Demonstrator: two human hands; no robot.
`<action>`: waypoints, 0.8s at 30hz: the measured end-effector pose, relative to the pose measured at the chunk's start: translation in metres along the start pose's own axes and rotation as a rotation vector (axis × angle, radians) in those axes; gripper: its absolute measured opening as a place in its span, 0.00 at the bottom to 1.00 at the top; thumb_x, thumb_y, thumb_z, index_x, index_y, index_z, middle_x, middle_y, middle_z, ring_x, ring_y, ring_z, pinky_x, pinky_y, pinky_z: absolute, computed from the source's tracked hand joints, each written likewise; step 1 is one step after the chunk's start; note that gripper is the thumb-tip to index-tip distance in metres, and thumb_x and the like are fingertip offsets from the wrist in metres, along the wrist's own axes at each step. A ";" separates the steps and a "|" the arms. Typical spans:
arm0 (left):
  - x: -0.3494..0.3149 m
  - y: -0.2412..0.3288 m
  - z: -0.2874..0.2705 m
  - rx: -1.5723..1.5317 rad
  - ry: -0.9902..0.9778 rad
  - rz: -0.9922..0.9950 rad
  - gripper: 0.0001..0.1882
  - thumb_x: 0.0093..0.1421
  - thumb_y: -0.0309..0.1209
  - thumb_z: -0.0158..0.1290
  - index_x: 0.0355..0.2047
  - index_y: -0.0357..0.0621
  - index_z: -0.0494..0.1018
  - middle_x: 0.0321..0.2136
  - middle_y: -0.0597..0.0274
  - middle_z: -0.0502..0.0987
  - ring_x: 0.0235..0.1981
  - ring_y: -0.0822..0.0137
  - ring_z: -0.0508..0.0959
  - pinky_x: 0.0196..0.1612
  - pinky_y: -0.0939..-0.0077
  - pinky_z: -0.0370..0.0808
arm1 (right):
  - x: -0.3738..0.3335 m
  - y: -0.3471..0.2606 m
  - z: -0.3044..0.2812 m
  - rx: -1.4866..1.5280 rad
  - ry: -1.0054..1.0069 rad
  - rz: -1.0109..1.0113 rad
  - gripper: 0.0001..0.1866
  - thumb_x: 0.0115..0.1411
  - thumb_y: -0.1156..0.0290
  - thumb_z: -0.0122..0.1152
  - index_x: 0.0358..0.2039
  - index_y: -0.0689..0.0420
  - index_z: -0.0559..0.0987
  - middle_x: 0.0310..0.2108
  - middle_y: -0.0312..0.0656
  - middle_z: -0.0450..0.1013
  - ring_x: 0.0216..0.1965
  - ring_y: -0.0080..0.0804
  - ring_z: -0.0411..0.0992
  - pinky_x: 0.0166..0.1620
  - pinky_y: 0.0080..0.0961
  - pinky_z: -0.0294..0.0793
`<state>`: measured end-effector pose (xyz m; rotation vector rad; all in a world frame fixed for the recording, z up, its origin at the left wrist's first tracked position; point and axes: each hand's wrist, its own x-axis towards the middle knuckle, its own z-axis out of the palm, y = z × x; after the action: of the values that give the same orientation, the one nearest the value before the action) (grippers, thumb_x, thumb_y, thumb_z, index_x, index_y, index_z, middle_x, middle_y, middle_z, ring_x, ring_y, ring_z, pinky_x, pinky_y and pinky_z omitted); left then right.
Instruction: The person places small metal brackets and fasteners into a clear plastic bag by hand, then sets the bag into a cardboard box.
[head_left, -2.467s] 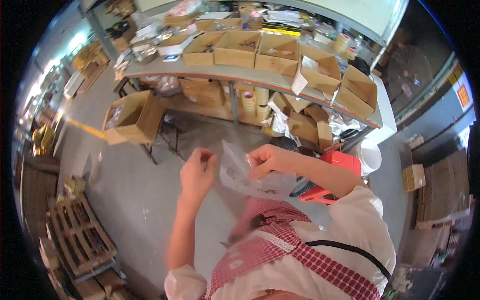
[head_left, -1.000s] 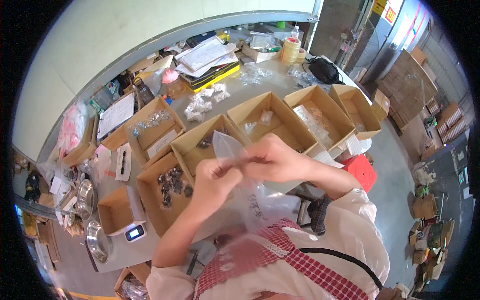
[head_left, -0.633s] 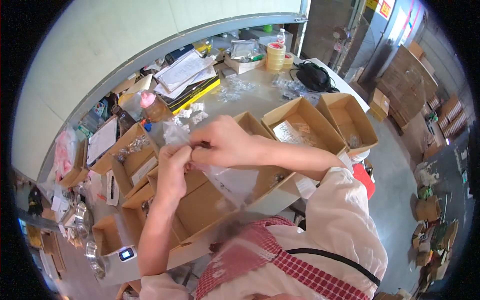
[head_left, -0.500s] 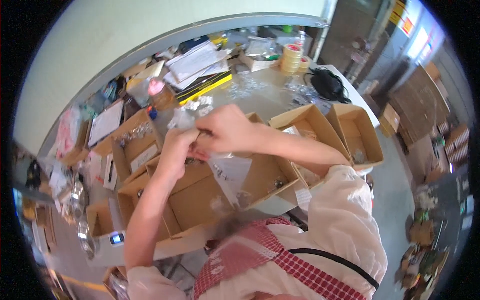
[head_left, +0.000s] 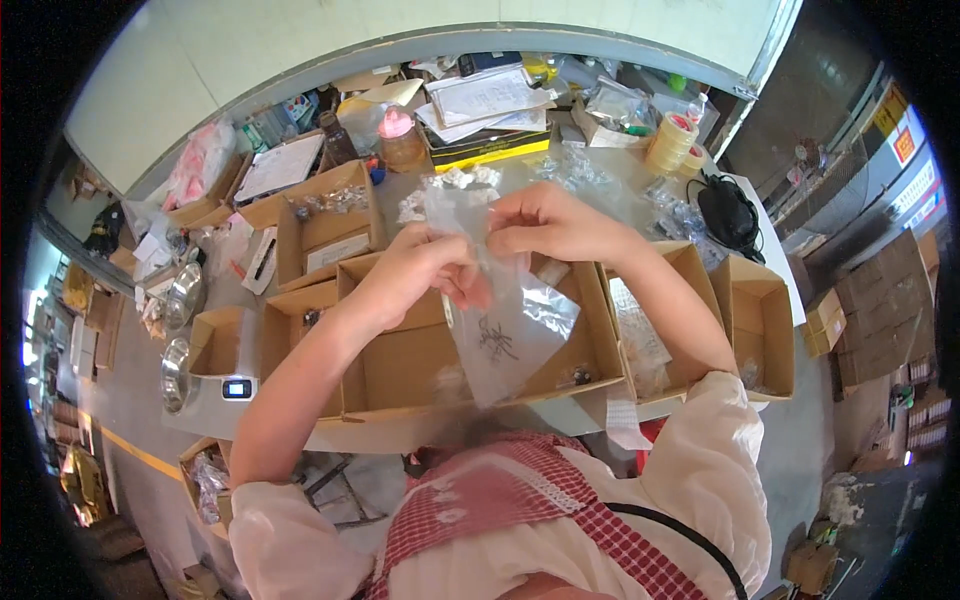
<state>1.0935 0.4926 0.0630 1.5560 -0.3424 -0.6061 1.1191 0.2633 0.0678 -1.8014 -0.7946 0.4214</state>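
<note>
A translucent plastic bag (head_left: pixel 492 372) hangs between my hands, above the large cardboard box (head_left: pixel 395 372). Several small, thin dark pieces show in its lower part; their kind is too small to tell. My left hand (head_left: pixel 425 268) grips the bag's left side near the top, fingers curled. With thumb and fingers pinched, my right hand (head_left: pixel 548 228) holds its upper right part. A shiny clear fold spreads out at the bag's right side; whether it belongs to a second bag I cannot tell. White small parts (head_left: pixel 465 178) lie on the table just beyond my hands.
A cardboard box with small metal parts (head_left: pixel 330 200) stands at the left. Open boxes (head_left: pixel 762 315) stand at the right. Farther back are a pink-capped bottle (head_left: pixel 400 140), papers (head_left: pixel 490 98), tape rolls (head_left: pixel 670 143) and a black cable bundle (head_left: pixel 735 215). A small device (head_left: pixel 237 388) lies near left.
My hands, close together before, have moved apart, and the bag now faces me more fully between them. The whole view has shifted, so the table appears farther right.
</note>
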 end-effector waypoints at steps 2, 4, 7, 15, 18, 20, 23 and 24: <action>-0.010 0.001 0.000 0.002 -0.036 0.006 0.13 0.59 0.34 0.48 0.22 0.37 0.73 0.22 0.52 0.78 0.25 0.60 0.82 0.29 0.70 0.77 | 0.000 -0.012 0.004 0.143 -0.135 0.132 0.12 0.61 0.63 0.61 0.34 0.60 0.79 0.25 0.36 0.76 0.24 0.23 0.77 0.27 0.19 0.76; -0.021 0.003 0.004 0.032 -0.087 0.018 0.13 0.60 0.34 0.48 0.26 0.36 0.74 0.22 0.53 0.78 0.25 0.59 0.82 0.28 0.70 0.77 | 0.000 -0.010 0.013 0.187 -0.191 0.147 0.12 0.61 0.63 0.61 0.34 0.60 0.79 0.24 0.37 0.75 0.24 0.24 0.77 0.27 0.19 0.77; -0.038 -0.001 0.002 -0.019 -0.059 0.031 0.14 0.60 0.35 0.48 0.29 0.35 0.75 0.22 0.52 0.78 0.25 0.59 0.82 0.28 0.70 0.77 | 0.001 -0.010 0.029 0.236 -0.158 0.137 0.11 0.61 0.63 0.60 0.33 0.59 0.80 0.22 0.34 0.73 0.22 0.22 0.74 0.26 0.19 0.75; -0.017 -0.023 -0.030 0.737 0.310 0.235 0.19 0.62 0.36 0.49 0.21 0.32 0.76 0.15 0.56 0.77 0.17 0.65 0.79 0.22 0.70 0.74 | 0.054 0.023 0.053 -0.747 0.278 -0.213 0.16 0.55 0.60 0.57 0.21 0.60 0.80 0.19 0.50 0.75 0.22 0.45 0.76 0.28 0.40 0.75; -0.017 -0.013 -0.039 0.770 0.323 0.052 0.20 0.62 0.39 0.49 0.23 0.34 0.78 0.16 0.56 0.79 0.16 0.65 0.79 0.24 0.70 0.75 | 0.073 0.020 0.063 -0.954 0.370 -0.199 0.15 0.53 0.59 0.55 0.20 0.58 0.80 0.22 0.54 0.75 0.25 0.54 0.75 0.30 0.45 0.75; -0.017 -0.012 -0.043 0.902 0.321 0.051 0.21 0.61 0.40 0.49 0.23 0.34 0.78 0.16 0.56 0.80 0.17 0.65 0.80 0.25 0.70 0.76 | 0.082 0.023 0.068 -1.020 0.378 -0.187 0.15 0.53 0.59 0.55 0.20 0.58 0.79 0.22 0.53 0.75 0.26 0.53 0.76 0.31 0.46 0.75; -0.023 -0.003 -0.059 0.943 0.318 0.035 0.22 0.61 0.42 0.49 0.23 0.34 0.79 0.16 0.56 0.80 0.16 0.65 0.79 0.25 0.70 0.75 | 0.092 0.019 0.067 -1.046 0.386 -0.222 0.13 0.54 0.61 0.56 0.22 0.57 0.77 0.21 0.51 0.75 0.25 0.53 0.75 0.30 0.46 0.74; -0.027 0.005 -0.051 0.874 0.326 0.023 0.18 0.58 0.38 0.49 0.22 0.35 0.77 0.17 0.54 0.80 0.19 0.62 0.82 0.27 0.69 0.78 | 0.089 0.023 0.059 -1.052 0.397 -0.217 0.11 0.54 0.62 0.56 0.23 0.57 0.77 0.21 0.51 0.74 0.24 0.53 0.74 0.29 0.47 0.73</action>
<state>1.1013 0.5498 0.0721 2.4415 -0.3987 -0.1573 1.1532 0.3605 0.0328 -2.5823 -0.9904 -0.6141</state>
